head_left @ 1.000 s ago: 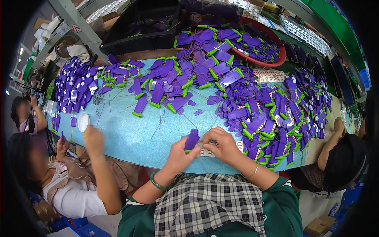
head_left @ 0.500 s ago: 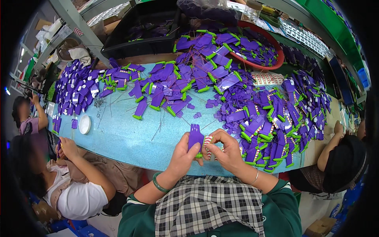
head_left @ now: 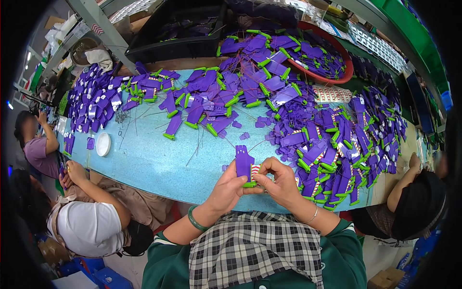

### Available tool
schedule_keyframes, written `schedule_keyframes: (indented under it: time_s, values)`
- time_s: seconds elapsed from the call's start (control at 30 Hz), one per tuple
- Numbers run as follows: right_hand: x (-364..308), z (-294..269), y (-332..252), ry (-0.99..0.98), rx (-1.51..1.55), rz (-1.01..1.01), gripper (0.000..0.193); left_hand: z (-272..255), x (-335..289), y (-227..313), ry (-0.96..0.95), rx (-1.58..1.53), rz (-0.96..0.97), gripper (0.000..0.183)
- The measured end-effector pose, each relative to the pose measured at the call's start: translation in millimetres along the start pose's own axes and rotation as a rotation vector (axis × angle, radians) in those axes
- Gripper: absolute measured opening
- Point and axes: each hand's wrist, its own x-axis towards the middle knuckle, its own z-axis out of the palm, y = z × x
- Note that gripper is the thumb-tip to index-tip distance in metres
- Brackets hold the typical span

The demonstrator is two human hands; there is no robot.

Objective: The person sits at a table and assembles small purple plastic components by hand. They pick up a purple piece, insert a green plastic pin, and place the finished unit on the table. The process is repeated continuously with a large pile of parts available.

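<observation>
My left hand [head_left: 225,190] grips a flat purple plastic part [head_left: 243,160] with a bright green end, its notched end pointing away from me. Against the right side of that part lies a red-and-white striped sticker [head_left: 255,170]. My right hand [head_left: 279,187] has thumb and forefinger closed at the sticker's right edge; the other fingers curl below. To the right of my hands spreads a large pile of purple-and-green parts [head_left: 332,154], many bearing similar striped stickers. Beyond my hands are more such parts [head_left: 195,113] with thin wires.
A red basin [head_left: 347,62] full of purple parts stands at the far right, a black crate [head_left: 168,55] at the far left. On the blue tabletop [head_left: 159,154] sits a white round dish [head_left: 103,144]. Two people work on the left; another person [head_left: 414,202] sits on the right.
The striped sticker, earlier standing off the part's right side with a loose strip hanging, now lies straight along it beside the green edge. My right fingers have shifted slightly. The view has moved a little.
</observation>
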Motion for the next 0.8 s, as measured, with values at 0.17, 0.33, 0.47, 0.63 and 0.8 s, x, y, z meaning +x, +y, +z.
schedule_keyframes:
  time_s: [0.17, 0.33, 0.47, 0.63, 0.8]
  values:
    - [0.9, 1.0, -3.4, 0.013, -0.073, -0.043, 0.014, -0.3, -1.3, 0.0, 0.010, -0.008, 0.001, 0.053]
    - [1.3, 0.3, -7.2, 0.012, -0.136, -0.095, 0.014, 0.9, -1.4, -1.5, -0.007, 0.043, 0.031, 0.052]
    - [-0.8, 0.5, -5.6, 0.016, -0.123, -0.075, 0.014, 6.2, -1.7, -1.5, 0.021, 0.195, 0.054, 0.049]
    - [-3.0, 1.0, -4.4, 0.018, -0.101, -0.039, 0.014, 3.9, -0.5, -5.2, 0.047, 0.293, 0.053, 0.040]
    - [-4.0, 0.6, 0.1, 0.032, -0.078, -0.044, 0.014, 6.8, -1.4, -6.9, 0.022, 0.350, 0.076, 0.029]
